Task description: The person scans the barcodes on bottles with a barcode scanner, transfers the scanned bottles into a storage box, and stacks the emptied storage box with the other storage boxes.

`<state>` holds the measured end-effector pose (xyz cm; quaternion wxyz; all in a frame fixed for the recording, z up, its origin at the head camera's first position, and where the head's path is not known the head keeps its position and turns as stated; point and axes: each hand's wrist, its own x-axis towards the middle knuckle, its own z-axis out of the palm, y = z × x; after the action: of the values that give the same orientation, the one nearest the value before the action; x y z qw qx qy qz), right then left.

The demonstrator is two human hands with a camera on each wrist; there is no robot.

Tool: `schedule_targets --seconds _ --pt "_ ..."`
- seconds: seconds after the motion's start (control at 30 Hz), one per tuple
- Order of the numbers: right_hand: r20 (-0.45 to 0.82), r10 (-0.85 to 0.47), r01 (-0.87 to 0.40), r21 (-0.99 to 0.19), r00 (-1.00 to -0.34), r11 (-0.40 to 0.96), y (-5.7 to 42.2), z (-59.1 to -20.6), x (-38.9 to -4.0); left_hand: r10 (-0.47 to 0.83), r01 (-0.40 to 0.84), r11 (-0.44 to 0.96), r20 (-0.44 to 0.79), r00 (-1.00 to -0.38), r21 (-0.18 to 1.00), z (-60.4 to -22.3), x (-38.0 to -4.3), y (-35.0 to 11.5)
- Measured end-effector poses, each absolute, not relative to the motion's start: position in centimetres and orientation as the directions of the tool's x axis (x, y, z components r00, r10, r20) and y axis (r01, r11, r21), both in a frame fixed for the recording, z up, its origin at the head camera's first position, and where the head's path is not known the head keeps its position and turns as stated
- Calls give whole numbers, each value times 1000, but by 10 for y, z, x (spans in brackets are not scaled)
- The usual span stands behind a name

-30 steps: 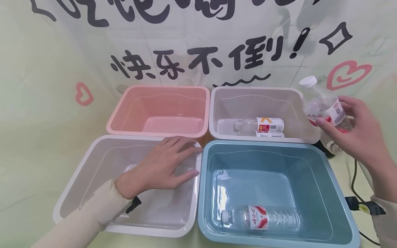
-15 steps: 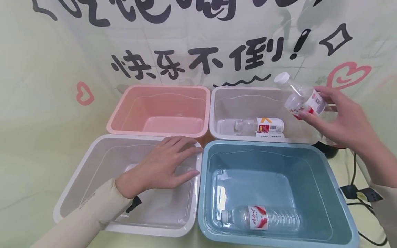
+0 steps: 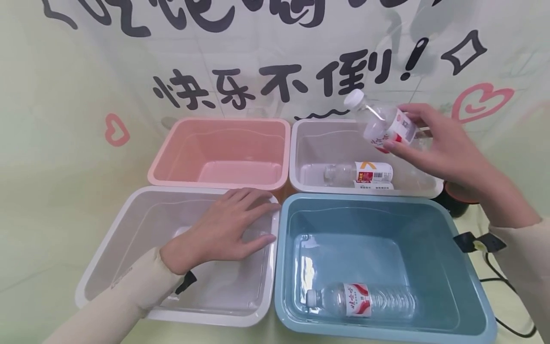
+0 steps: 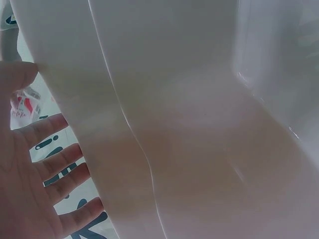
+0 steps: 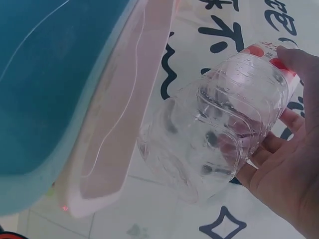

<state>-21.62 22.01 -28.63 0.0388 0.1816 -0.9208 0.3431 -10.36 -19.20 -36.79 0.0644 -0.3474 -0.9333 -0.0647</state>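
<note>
Bottle point(image 3: 381, 125), seemingly mid-transfer, is being gripped beyond the blue bin point(image 3: 352, 260) by the right hand point(image 3: 451, 145); left hand point(image 3: 223, 227) is being held, fingers spread; lowering is probably being required.

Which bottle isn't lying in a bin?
The red-and-white-labelled bottle, tilted in the right grip. Its lookalike lies in the blue bin; the yellow-marked bottle and a partly hidden one lie in the grey back-right bin.

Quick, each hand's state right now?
Left hand: open, at the rim of the nearer pale grey plastic bin.
Right hand: holding a clear white-capped plastic bottle.
</note>
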Motion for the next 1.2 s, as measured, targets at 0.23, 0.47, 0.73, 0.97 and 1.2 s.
schedule_targets --seconds 0.23,0.47,0.73,0.97,1.2 --pt "172 -381 -406 -580 -908 706 192 -280 -228 641 659 749 172 -748 73 -369 -104 -192" --pt "200 -478 -499 -567 -855 656 164 -279 -237 645 662 745 168 -746 78 -371 -103 -192" --pt "110 -531 -482 -603 -840 636 128 -277 -244 645 665 743 183 -742 78 -370 -103 -194" --pt "145 -569 -529 -602 -809 598 94 -278 -256 649 668 740 180 -739 75 -366 -104 -193" --pt "176 -613 -564 -636 -770 527 61 -280 -263 649 667 743 177 -740 64 -367 -103 -194"
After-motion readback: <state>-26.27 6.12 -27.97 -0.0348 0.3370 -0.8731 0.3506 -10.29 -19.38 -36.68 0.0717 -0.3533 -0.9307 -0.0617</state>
